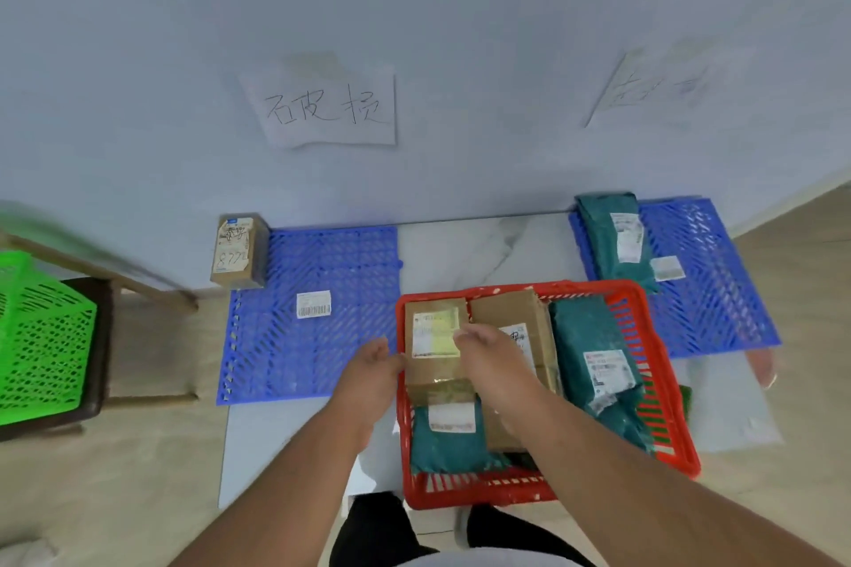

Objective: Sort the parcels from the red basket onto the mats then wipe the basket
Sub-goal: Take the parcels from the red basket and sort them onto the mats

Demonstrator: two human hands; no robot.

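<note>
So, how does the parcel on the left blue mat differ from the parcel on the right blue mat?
The parcel on the left mat is a brown cardboard box; the parcel on the right mat is a teal soft bag. The box stands at its mat's far left corner, half off it; the bag lies flat along its mat's left edge. The box's label has handwriting; the bag's looks printed. Both carry white labels.

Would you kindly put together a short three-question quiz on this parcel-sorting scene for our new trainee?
1. True or false: the left blue mat holds a cardboard box.
2. How many teal bags lie on the right blue mat?
3. Which parcel in the red basket do both hands touch: A teal bag, B the box with the yellow-white label, C none?

Key: 1 true; 2 one; 3 B, left hand and right hand.
</note>
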